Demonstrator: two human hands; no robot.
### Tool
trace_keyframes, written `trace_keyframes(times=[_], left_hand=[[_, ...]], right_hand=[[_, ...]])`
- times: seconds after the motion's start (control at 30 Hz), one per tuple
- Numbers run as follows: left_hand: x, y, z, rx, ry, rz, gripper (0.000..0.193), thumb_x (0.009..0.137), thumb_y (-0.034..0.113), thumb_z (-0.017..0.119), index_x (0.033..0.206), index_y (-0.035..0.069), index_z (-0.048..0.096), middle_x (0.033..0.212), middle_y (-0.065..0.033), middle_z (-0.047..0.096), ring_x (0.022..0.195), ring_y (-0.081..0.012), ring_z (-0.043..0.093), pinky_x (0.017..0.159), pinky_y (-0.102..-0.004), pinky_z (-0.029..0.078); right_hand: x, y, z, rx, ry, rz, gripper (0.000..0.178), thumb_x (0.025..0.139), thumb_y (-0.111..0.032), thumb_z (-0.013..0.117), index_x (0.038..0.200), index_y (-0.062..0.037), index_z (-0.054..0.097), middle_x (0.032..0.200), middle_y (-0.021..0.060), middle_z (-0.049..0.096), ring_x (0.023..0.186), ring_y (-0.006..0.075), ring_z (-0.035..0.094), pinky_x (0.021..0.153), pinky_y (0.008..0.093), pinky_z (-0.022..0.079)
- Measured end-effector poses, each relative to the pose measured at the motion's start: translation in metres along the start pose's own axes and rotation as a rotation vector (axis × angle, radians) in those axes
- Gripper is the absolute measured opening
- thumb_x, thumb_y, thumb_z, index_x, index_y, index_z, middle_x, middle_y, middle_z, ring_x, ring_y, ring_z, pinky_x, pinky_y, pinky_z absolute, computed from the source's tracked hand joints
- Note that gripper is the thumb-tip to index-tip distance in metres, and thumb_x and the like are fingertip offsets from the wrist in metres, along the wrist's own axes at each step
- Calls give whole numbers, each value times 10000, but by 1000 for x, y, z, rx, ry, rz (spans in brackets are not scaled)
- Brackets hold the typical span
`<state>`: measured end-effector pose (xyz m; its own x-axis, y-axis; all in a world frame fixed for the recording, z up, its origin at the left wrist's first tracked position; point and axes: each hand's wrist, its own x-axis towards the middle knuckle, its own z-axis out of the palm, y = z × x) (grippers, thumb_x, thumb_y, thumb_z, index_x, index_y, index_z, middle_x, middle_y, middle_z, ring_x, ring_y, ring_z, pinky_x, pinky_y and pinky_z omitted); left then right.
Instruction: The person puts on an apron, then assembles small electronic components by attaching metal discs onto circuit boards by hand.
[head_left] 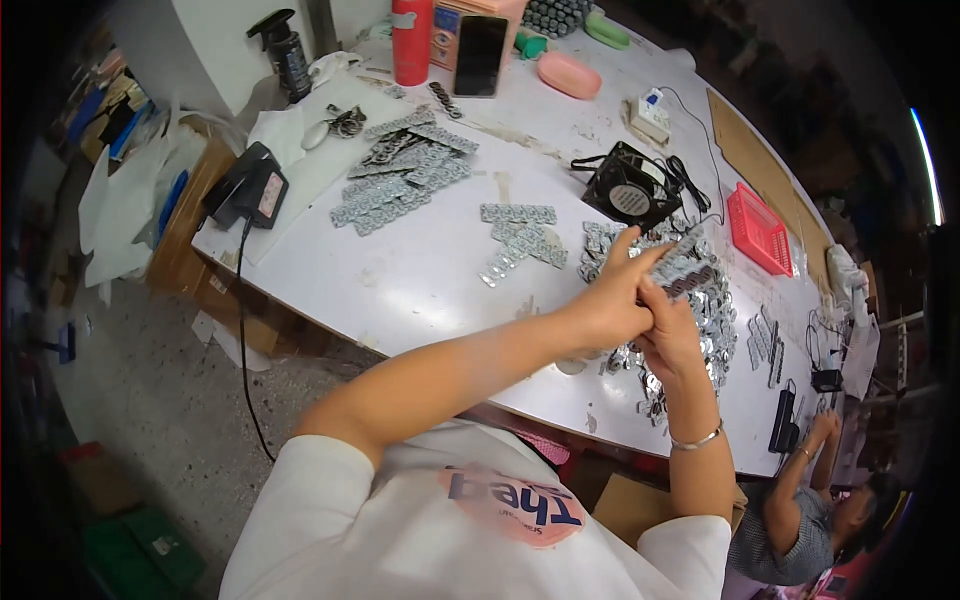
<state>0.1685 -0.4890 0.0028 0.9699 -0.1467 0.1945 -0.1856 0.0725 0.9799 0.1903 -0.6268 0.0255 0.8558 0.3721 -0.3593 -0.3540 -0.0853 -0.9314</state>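
Over a glossy white surface, left hand and right hand meet, grip unclear, beside heaped flat silver metallic pieces; a careless nudge might scatter them.

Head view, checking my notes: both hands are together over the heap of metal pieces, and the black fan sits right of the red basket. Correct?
Only the fan's side is wrong: the head view shows the black fan left of the red basket. The left hand and right hand are indeed together over the heap of metal pieces.
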Motion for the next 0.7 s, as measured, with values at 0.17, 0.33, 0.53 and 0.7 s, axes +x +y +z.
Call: trace_keyframes(times=[0.17,0.33,0.53,0.7], left_hand=[[16,-1,56,376,-38,31,873,702,52,728,1486,142,355,1569,-239,97,1428,-417,229,1115,-443,323],[-13,18,22,534,-144,215,729,748,99,753,1413,107,455,1557,-218,201,1386,-416,280,1140,-496,230],[-70,1,-55,1110,-13,173,647,758,104,740,1364,112,515,1519,-205,316,1378,-395,307,1109,-492,227],[-95,-15,-94,1431,72,-16,572,786,141,723,1336,144,562,1518,-170,343,1367,-384,327,1106,-491,221]], right_hand=[[-17,4,-51,154,410,-132,232,953,-276,626,980,-47,651,833,-1,647,600,42,544,406,185,342],[-25,1,-186,56,602,-277,282,911,-349,660,899,-67,666,731,16,658,378,41,261,369,239,186],[-64,-10,-356,-667,1154,35,460,785,-423,729,834,31,678,693,66,632,561,149,546,526,308,422],[-47,46,-444,-1188,943,313,502,746,-409,717,969,40,692,824,207,699,774,304,688,713,395,515]])
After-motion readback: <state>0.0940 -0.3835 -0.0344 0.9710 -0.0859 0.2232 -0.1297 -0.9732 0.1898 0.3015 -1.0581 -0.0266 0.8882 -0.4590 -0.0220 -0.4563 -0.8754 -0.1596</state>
